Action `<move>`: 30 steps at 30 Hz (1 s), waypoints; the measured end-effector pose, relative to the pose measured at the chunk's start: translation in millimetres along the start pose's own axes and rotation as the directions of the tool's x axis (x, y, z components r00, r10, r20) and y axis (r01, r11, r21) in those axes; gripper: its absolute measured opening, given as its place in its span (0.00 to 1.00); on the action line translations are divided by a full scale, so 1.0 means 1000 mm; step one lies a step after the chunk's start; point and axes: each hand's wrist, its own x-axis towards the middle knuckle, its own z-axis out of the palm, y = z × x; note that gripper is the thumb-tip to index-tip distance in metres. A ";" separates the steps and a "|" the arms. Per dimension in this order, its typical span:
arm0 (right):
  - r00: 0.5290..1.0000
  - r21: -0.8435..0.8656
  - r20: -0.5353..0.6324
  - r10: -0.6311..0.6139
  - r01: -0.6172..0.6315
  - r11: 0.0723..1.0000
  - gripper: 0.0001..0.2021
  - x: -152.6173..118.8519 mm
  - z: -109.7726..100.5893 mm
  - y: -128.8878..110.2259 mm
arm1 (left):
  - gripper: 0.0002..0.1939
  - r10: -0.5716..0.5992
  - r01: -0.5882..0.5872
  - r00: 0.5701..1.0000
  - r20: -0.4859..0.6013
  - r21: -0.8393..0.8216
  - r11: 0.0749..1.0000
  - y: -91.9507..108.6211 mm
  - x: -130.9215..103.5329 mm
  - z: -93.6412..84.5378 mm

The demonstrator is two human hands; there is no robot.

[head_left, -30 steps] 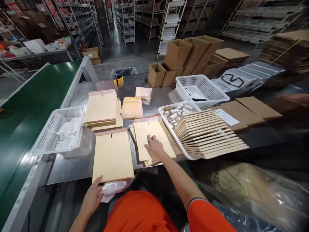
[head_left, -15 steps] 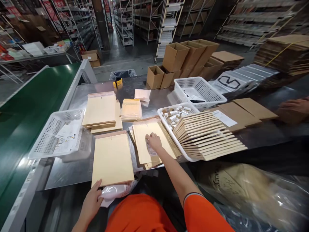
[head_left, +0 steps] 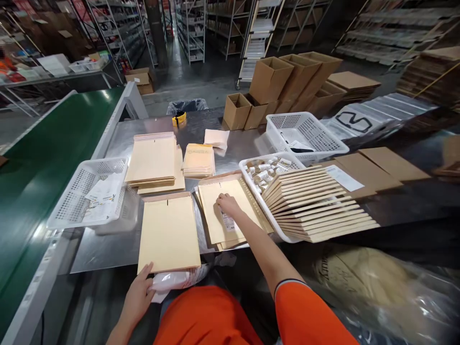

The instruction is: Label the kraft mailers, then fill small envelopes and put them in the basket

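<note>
My left hand (head_left: pixel 138 293) pinches the lower left corner of a cream padded envelope (head_left: pixel 170 235), which lies at the table's front edge with its flap side away from me. Crumpled white plastic (head_left: pixel 176 280) hangs below that edge beside my fingers. To the right, my right hand (head_left: pixel 229 205) rests with curled fingers on another padded envelope (head_left: pixel 212 223), the top one of a small pile. A small printed white label (head_left: pixel 227 222) shows partly under this hand. What its fingertips grip is hidden.
A white basket (head_left: pixel 59 211) of paper slips stands left, beside the green conveyor (head_left: pixel 75 129). Stacked envelopes (head_left: pixel 151 158) lie behind. At right, a basket (head_left: pixel 247 187) holds small bottles and a fanned row of padded envelopes (head_left: pixel 316 203). Open cardboard boxes (head_left: pixel 271 79) stand farther back.
The camera view has shifted slightly, moving the table's contents a little rightward in the picture. My right hand has shifted only slightly over the label; my left hand keeps the envelope corner.
</note>
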 end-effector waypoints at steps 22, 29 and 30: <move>0.992 -0.069 0.093 -0.081 0.088 0.994 0.14 0.002 -0.018 0.001 | 0.10 0.005 -0.005 1.000 -0.012 -0.009 1.000 -0.003 -0.002 0.008; 0.985 -0.101 0.104 -0.138 0.149 0.984 0.14 0.002 -0.022 0.001 | 0.10 0.009 -0.009 1.000 -0.002 0.013 1.000 -0.003 -0.001 0.007; 0.984 -0.105 0.106 -0.143 0.154 0.982 0.14 0.003 -0.022 0.000 | 0.10 0.004 -0.004 1.000 -0.002 0.017 1.000 -0.003 -0.001 0.007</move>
